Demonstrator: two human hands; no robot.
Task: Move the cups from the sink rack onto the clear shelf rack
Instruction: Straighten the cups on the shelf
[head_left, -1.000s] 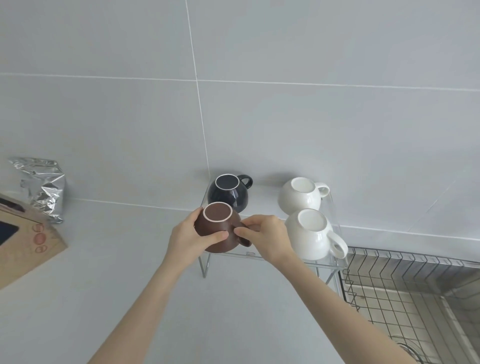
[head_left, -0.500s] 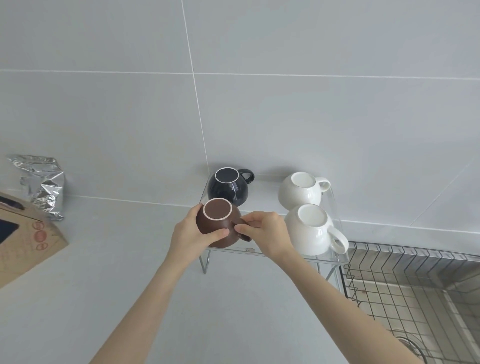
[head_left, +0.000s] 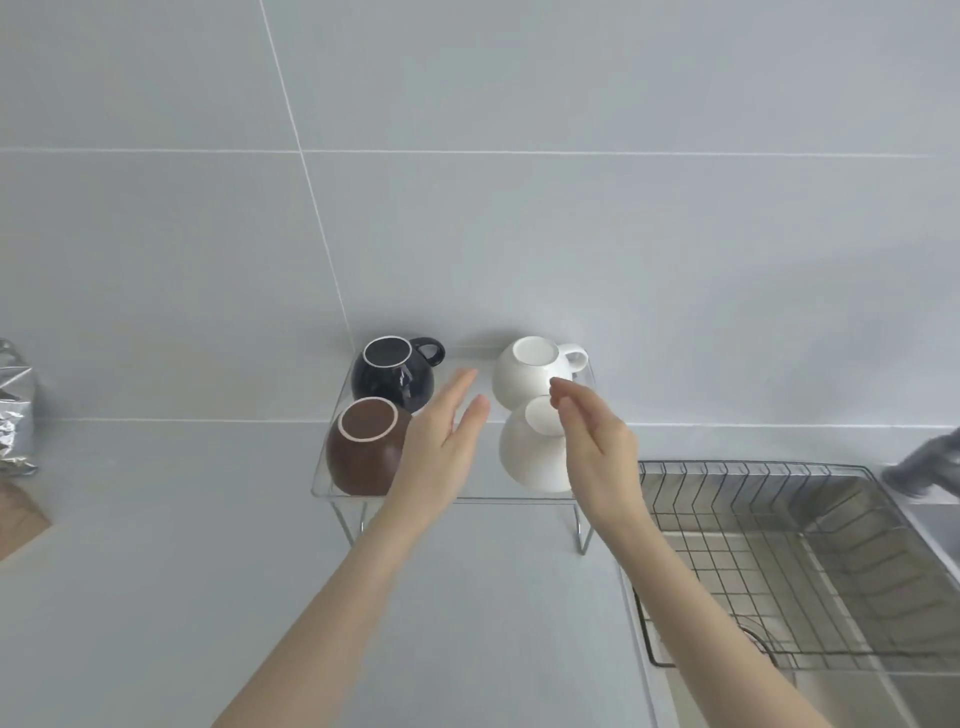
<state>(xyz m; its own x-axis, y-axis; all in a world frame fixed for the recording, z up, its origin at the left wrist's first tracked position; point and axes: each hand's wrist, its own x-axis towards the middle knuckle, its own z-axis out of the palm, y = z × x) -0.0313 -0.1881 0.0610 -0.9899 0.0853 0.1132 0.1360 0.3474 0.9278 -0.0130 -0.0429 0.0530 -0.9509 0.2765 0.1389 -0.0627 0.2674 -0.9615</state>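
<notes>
Several cups sit upside down on the clear shelf rack (head_left: 467, 500) by the wall: a brown cup (head_left: 363, 448) front left, a dark navy cup (head_left: 390, 374) behind it, a white cup (head_left: 524, 375) back right and another white cup (head_left: 532, 451) front right. My left hand (head_left: 441, 441) hovers flat and open just right of the brown cup, holding nothing. My right hand (head_left: 592, 441) is raised in front of the front white cup, fingers loosely apart and empty, hiding part of that cup. The wire sink rack (head_left: 779, 561) at the right holds no cups.
A silver foil bag (head_left: 15, 415) and a brown cardboard box corner (head_left: 21, 519) stand at the far left on the grey counter (head_left: 182, 571). A steel sink (head_left: 924, 696) lies under the wire rack. A blurred grey object (head_left: 930, 467) shows at the right edge.
Both hands let go of the brown cup, which now rests on the clear rack's front left. The hands have drawn back and opened; the view shifted down and right.
</notes>
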